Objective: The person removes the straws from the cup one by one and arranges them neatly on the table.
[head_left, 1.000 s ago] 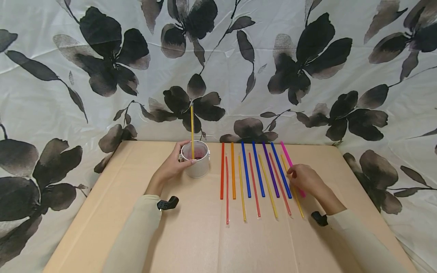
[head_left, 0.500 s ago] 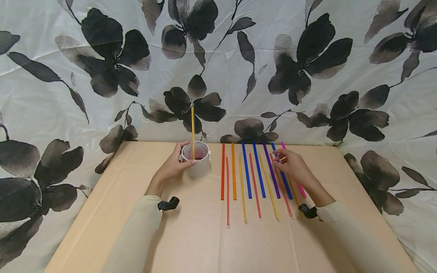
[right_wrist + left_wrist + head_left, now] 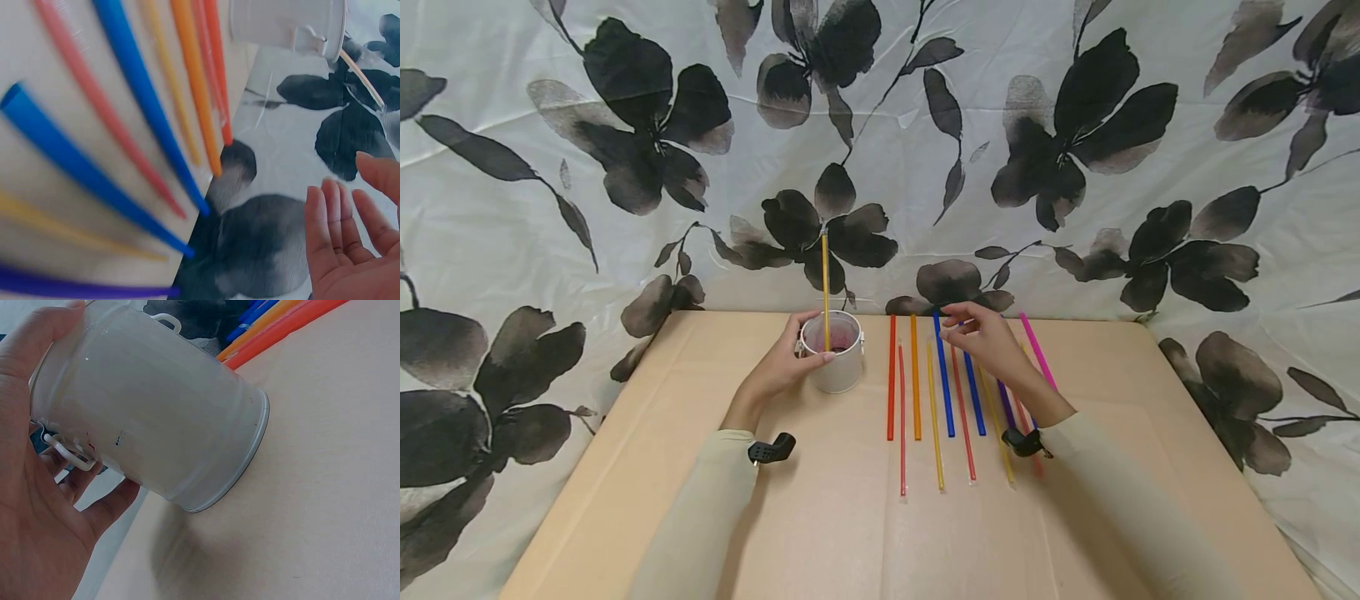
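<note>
My left hand (image 3: 781,362) grips the side of a small white metal pail (image 3: 838,372), with the thumb near its rim; the left wrist view shows the fingers around the wall and a wire handle loop (image 3: 70,453). One thin yellow straw (image 3: 826,279) stands in the pail, rising above its rim. My right hand (image 3: 988,337) is over the row of coloured straws, fingers loosely bent and holding nothing. Nearest its fingertips is a blue straw (image 3: 945,392). My right forearm hides parts of the purple, red and yellow straws.
Left in the row lie thick red (image 3: 891,379) and orange (image 3: 915,379) straws, with thinner red and yellow ones between. A pink straw (image 3: 1037,350) lies at the right end. The tan board (image 3: 775,533) ends against a floral cloth (image 3: 925,150) behind.
My right hand has moved left across the row, from near the pink straw to above the blue straws. My left hand stays on the pail.
</note>
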Tool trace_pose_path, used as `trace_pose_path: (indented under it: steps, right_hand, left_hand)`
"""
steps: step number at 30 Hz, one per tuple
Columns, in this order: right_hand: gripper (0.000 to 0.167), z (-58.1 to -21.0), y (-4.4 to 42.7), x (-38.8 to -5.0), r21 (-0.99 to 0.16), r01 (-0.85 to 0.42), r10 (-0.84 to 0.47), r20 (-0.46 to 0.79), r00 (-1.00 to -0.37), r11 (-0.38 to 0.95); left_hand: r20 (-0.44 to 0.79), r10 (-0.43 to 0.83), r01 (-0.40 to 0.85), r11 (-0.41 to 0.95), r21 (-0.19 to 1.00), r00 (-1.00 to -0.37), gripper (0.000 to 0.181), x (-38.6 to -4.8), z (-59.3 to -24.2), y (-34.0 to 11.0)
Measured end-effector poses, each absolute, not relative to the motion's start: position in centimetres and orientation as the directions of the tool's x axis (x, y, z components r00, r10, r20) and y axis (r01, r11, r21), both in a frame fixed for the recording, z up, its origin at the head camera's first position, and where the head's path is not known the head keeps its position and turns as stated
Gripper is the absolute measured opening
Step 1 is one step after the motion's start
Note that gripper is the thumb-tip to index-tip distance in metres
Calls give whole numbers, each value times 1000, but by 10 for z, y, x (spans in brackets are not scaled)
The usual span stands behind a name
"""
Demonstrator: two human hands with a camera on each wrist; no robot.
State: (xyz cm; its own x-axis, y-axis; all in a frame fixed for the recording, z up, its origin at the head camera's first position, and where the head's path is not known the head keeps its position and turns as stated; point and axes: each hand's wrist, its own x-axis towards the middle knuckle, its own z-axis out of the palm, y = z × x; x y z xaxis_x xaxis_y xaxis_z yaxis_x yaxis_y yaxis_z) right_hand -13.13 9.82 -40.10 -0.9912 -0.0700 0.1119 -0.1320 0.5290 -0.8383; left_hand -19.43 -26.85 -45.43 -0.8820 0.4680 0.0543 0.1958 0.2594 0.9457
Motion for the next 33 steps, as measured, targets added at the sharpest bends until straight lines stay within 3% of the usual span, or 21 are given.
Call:
trace_pose_path:
  steps: [18, 33]
  right_hand:
    - [41, -396, 23, -180, -890, -232, -201, 163, -966, 392]
    - [44, -407, -32, -220, -892, -311, -416, 159, -895, 328]
  left_hand:
    - [62, 460, 214, 286, 934, -886, 83, -194, -454, -268]
    - [59, 432, 201, 292, 935, -900, 83, -197, -455, -256]
